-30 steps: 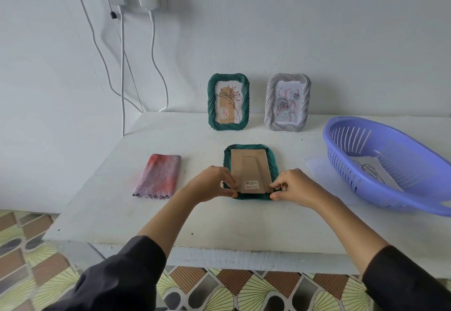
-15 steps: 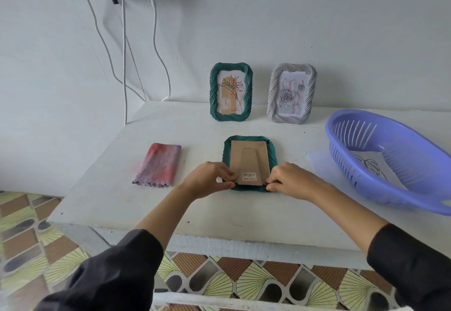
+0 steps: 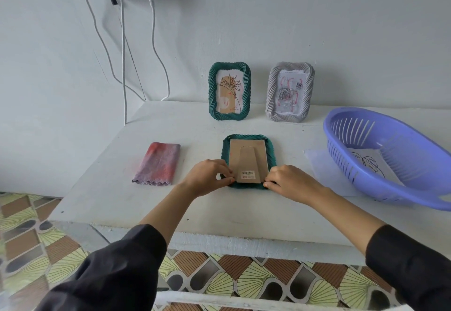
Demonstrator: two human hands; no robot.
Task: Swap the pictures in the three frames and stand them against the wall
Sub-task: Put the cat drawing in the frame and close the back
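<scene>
Head view: both hands (image 3: pixel 210 176) pinch face-down green frame's (image 3: pixel 249 140) near corners.

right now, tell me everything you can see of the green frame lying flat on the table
The green frame lies face down on the white table. Its rim is dark green with a twisted, rope-like relief. A brown cardboard back with a flat stand flap fills it, bearing a barcode sticker at the near end. The left hand and right hand pinch its two near corners.
</scene>
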